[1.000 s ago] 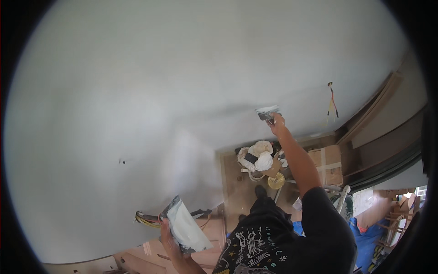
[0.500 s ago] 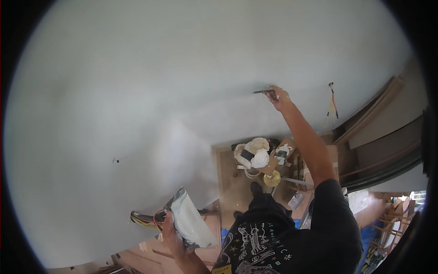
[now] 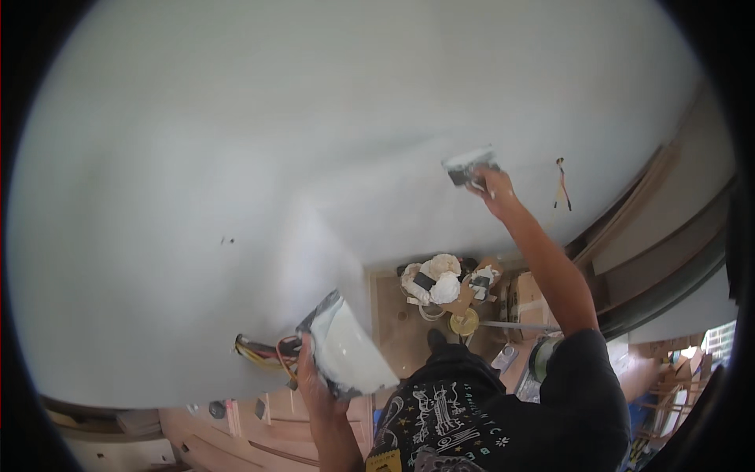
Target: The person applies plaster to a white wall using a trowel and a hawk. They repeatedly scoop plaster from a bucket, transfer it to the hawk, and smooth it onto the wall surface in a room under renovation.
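My left hand (image 3: 318, 389) grips a broad, dark-edged filler board (image 3: 350, 346), coated with a thick layer of white filler. My right hand (image 3: 497, 189), arm stretched out, is closed on a putty knife (image 3: 469, 164) with white filler across its blade. The knife's coated face shows, and it appears just off the pale wall (image 3: 236, 134); whether it touches cannot be told. A faint darker streak runs along the wall left of the knife. Beside my left hand, a bundle of coloured wires (image 3: 271, 355) sticks out of the wall.
More wires (image 3: 563, 189) hang from a hole right of my right hand. Below stand white filler-smeared bags or tubs (image 3: 440, 283) and a yellow round container (image 3: 464, 321). Cardboard boxes (image 3: 528, 299) and stacked boards (image 3: 629, 208) line the right. Boards (image 3: 224, 433) lie at lower left.
The putty knife has turned from edge-on to show its filler-coated face, coming slightly down and right. My left hand has raised the filler board a little to the right. The view has shifted.
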`<state>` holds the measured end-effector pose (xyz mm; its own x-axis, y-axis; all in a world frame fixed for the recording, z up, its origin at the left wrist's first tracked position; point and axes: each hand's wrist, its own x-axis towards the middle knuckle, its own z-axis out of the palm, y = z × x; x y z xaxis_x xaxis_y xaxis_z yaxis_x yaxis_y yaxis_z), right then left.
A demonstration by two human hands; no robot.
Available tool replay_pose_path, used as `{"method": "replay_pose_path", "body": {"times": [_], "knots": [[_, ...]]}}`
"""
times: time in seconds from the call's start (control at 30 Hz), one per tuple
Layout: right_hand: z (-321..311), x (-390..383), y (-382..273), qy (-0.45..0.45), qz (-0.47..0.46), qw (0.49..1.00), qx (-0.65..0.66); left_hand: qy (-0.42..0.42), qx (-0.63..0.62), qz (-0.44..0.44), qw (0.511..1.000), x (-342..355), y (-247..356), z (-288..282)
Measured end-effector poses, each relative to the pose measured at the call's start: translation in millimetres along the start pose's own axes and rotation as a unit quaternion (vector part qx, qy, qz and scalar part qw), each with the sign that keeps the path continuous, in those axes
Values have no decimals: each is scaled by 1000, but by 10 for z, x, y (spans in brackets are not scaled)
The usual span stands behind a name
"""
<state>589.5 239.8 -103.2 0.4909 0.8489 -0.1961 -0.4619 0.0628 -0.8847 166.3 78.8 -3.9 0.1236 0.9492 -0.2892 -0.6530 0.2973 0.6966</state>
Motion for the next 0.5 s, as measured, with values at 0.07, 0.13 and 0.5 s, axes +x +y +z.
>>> {"method": "replay_pose_path", "body": {"times": [0.07,0.13,0.5], "knots": [[197,-508,23,-55,-35,991,-115,7,33,-6,999,81,71,29],[345,-971,-49,-109,-162,917,-346,13,59,-33,998,225,156,122],[1058,-2486,-782,-391,-555,450,-581,-103,234,30,966,247,409,344]]}}
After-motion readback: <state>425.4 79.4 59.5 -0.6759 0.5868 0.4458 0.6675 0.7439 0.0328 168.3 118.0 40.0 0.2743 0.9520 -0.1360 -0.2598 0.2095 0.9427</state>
